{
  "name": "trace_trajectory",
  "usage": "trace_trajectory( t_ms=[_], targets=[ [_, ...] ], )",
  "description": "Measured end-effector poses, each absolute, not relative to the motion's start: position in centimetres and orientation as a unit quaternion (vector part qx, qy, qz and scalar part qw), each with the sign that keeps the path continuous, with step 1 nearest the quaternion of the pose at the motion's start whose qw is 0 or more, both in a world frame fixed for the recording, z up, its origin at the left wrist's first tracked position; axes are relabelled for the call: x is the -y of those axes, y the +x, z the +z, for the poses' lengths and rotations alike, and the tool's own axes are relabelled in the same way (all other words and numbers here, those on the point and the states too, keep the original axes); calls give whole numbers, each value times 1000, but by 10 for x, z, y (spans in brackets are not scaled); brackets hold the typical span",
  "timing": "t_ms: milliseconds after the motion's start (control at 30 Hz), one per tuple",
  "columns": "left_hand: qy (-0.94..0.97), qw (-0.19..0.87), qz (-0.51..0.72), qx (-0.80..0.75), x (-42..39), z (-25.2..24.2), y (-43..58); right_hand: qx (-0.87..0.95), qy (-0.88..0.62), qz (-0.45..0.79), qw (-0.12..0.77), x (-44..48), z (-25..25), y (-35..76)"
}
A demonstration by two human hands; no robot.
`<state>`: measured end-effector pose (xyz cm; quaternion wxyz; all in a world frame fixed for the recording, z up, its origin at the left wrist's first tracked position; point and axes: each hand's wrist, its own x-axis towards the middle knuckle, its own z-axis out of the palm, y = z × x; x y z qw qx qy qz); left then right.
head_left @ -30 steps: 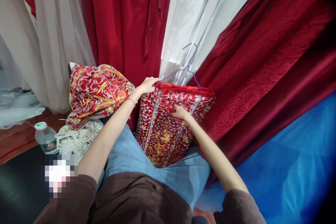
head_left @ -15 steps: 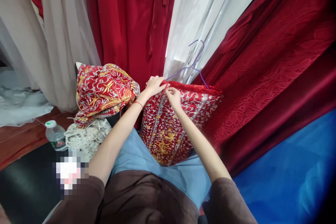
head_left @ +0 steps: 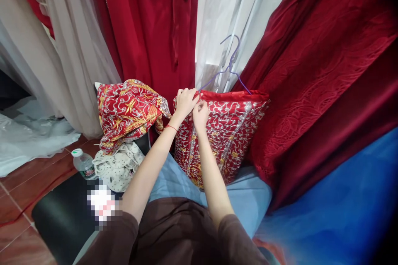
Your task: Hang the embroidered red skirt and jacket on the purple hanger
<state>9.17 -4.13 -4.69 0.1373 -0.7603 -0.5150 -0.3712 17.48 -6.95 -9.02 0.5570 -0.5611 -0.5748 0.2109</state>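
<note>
- Nearest the camera, brown sleeves and a lap covered in light blue cloth (head_left: 168, 182) are seen, with both forearms stretched forward over it.
- On the lap, an embroidered red garment (head_left: 224, 140) is stood on its lower edge; its long axis runs from the lap up and away, tilted slightly left at the bottom, and its silver and gold bands follow the same line.
- The left hand (head_left: 185, 101) is closed on the garment's top left corner, with the fingers curled over the red hem — a thin red cord is worn at that wrist.
- The right hand (head_left: 200, 115) is set just beside the left, touching it, with the fingertips pinched on the fabric just below the hem.
- A purple wire hanger (head_left: 228, 70) rises from the top edge of the garment, with its hook pointed up and to the left.
- To the left, a second embroidered red bundle (head_left: 129, 109) is heaped on a white dotted cloth (head_left: 120, 165), close beside the left forearm; a plastic bottle (head_left: 83, 165) is stood upright near the edge of a black surface (head_left: 62, 219).
- To the right, dark red patterned drapery (head_left: 311, 91) is pressed against the garment's side, above a blue sheet (head_left: 336, 207) — little free room is left there.
- Farthest off, plain red fabric (head_left: 149, 29) and white gauze (head_left: 224, 8) are hung close behind, so the open room lies mainly upward.
</note>
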Motion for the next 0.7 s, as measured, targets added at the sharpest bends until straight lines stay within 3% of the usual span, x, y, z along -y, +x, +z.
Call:
trace_trajectory(
  t_ms=[167,300,433,533,700],
  targets=[
    [-747,154,-371,530,43,-48,99,614,-602,98,501,77,-79,187],
    [-733,161,-370,548,44,-47,102,638,-578,202,467,77,-82,197],
    [-719,171,-373,561,45,-47,106,602,-508,300,537,77,-98,202],
    [-713,183,-379,561,46,-49,109,583,-483,287,586,81,-112,201],
    [-713,184,-383,557,43,-51,110,581,-503,266,583,90,-137,199]
  ],
)
